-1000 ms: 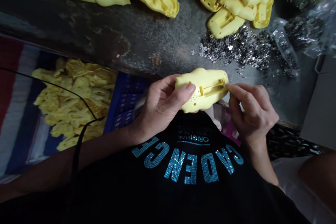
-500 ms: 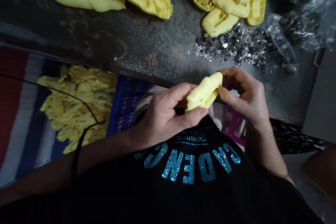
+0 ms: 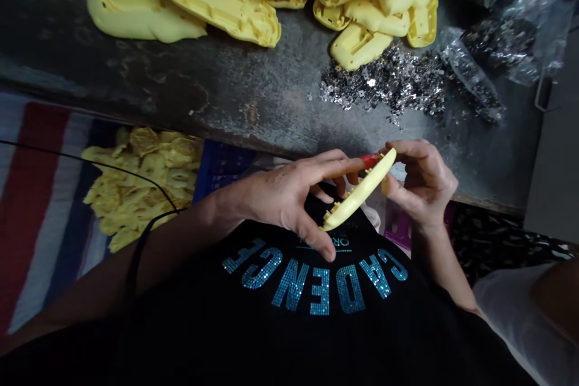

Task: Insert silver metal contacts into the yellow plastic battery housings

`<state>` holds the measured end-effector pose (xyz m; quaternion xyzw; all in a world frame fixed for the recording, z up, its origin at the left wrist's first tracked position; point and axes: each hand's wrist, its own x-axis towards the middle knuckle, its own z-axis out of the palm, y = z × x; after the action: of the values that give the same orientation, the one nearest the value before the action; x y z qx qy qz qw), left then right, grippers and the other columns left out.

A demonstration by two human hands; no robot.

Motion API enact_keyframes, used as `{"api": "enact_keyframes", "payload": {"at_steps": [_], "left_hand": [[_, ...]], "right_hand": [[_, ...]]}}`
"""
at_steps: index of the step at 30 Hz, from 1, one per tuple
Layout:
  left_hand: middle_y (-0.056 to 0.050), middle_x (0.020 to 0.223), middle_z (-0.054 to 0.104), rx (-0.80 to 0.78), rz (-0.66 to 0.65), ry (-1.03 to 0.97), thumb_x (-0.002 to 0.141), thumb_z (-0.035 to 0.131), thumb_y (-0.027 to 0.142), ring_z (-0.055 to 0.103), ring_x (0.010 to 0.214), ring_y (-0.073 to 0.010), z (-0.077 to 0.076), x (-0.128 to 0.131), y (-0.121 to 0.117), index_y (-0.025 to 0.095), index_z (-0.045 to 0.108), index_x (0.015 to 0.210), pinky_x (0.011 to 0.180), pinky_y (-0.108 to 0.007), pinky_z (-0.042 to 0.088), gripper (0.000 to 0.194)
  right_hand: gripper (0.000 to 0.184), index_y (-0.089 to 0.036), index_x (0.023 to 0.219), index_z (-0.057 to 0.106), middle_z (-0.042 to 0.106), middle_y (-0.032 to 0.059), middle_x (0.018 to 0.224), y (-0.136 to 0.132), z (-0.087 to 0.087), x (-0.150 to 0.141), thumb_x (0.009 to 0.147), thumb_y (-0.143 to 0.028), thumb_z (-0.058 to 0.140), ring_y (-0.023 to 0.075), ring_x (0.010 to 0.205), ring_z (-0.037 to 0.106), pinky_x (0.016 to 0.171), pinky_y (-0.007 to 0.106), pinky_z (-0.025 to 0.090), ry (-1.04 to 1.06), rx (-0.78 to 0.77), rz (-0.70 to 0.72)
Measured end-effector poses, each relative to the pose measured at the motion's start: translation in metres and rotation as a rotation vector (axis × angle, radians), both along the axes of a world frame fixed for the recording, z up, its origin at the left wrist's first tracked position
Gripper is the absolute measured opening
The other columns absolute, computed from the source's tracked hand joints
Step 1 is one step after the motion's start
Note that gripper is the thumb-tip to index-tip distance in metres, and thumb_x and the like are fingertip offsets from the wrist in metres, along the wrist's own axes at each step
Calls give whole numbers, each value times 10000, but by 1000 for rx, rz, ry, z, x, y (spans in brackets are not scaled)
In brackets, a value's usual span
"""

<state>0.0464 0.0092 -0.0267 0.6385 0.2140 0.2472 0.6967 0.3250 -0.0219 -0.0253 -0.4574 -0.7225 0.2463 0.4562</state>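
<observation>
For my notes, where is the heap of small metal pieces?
In the head view, the metal heap lies upper right on the table, beside the yellow shells.

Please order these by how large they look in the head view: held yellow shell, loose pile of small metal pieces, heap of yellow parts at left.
1. Heap of yellow parts
2. Pile of small metal pieces
3. Held yellow shell
</observation>
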Motion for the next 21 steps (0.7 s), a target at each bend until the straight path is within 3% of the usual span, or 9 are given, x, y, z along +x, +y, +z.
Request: {"api": "enact_keyframes", "payload": {"at_steps": [5,10,13,17,21], "left_hand": [[-60,1413,651,58,-24,21,520,1156,376,706,1312,-329,0,1,0,461,601,1668,970,-382,707,1278],[-98,1457,677,99,24,28,611,1131,395,731,1305,-327,6,-2,-7,391,587,1679,938,-370,725,1198],[-118,1437,707,301,134,27,679,1102,470,766,1245,-287,9,1,-17,294,600,1652,980,-355,723,1110],[-158,1327,797,698,308,15,860,989,512,814,1195,-273,8,6,-28,174,646,1528,1076,-353,686,823],[-155,1267,835,907,359,10,955,911,461,823,1235,-293,4,5,-29,181,675,1369,1061,-370,694,553]], "right_hand": [[428,-355,1374,767,788,22,1076,1,-1,5,956,-343,862,228,902,777,776,386,655,0,46,37],[439,-354,1396,740,782,38,1076,1,-9,3,973,-402,846,250,910,771,767,431,661,-16,108,10],[465,-355,1417,719,793,54,1157,2,-20,1,983,-469,844,271,965,791,801,469,681,32,166,3],[531,-339,1424,699,797,79,1193,8,-32,-5,974,-577,849,301,1054,811,872,506,718,187,249,-3],[551,-296,1397,700,780,91,1193,14,-36,-16,961,-591,861,292,1051,813,871,493,747,283,311,41]]}}
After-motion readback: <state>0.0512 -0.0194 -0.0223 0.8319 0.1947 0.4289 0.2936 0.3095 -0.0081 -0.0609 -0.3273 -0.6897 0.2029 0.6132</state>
